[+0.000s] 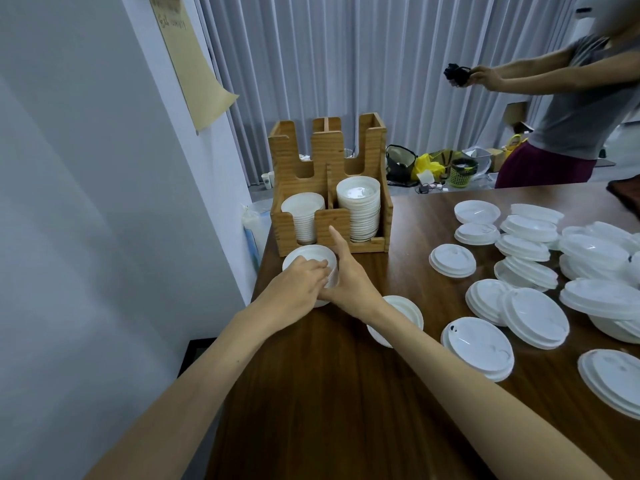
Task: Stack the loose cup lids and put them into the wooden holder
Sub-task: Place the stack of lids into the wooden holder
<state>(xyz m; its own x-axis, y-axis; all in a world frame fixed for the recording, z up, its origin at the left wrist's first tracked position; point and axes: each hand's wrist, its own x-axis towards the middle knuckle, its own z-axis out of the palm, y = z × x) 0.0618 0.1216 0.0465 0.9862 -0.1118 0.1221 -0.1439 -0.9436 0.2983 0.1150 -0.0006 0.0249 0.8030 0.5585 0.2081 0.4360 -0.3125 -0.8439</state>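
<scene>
Just in front of the wooden holder (325,150), near its left front compartment, we hold a short stack of lids (313,255) low at the table (329,393). Our left hand (294,285) lies over its near rim with fingers (317,266) curled onto the top, and our right hand (349,282) is wrapped round its right side, one finger lifted toward the holder. Both front compartments of the holder carry white stacks, and the loose lids (530,268) lie spread to the right of the holder.
</scene>
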